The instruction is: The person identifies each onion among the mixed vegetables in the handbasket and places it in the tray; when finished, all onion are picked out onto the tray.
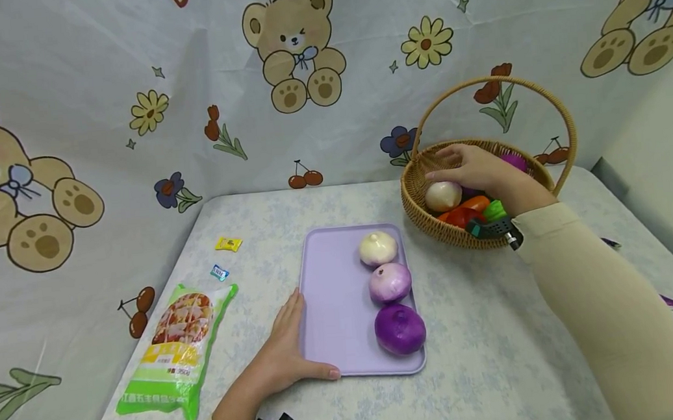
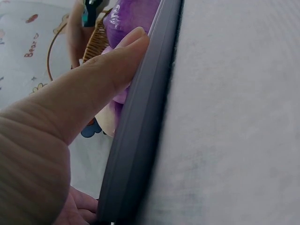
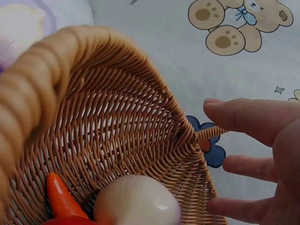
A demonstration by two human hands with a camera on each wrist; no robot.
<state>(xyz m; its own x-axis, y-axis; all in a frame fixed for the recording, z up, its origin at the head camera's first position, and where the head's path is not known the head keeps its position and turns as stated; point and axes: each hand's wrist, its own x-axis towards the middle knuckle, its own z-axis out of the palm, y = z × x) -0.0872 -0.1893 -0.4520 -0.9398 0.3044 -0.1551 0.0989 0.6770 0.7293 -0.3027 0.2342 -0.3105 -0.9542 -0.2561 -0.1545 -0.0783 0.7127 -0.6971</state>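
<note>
My left hand [image 1: 287, 347] rests at the near left corner of a lilac tray [image 1: 336, 288]. Its fingers lie straight along the left side and its thumb touches the front rim. On the tray's right side sit a white onion [image 1: 378, 248], a pale purple onion [image 1: 390, 282] and a dark purple onion [image 1: 400, 329], in a row. Over the wicker basket [image 1: 431, 223] is my right hand [image 1: 477, 167], its fingers spread and holding nothing in the right wrist view. Below it in the basket lies another white onion [image 3: 138, 201].
Inside the basket are also an orange carrot-like piece [image 3: 63, 199], a red vegetable [image 1: 463, 217] and a green one [image 1: 495, 210]. The tall basket handle [image 1: 567, 122] arches behind my right hand. A green food bag [image 1: 173, 358] and two small wrapped sweets [image 1: 229, 244] lie left of the tray.
</note>
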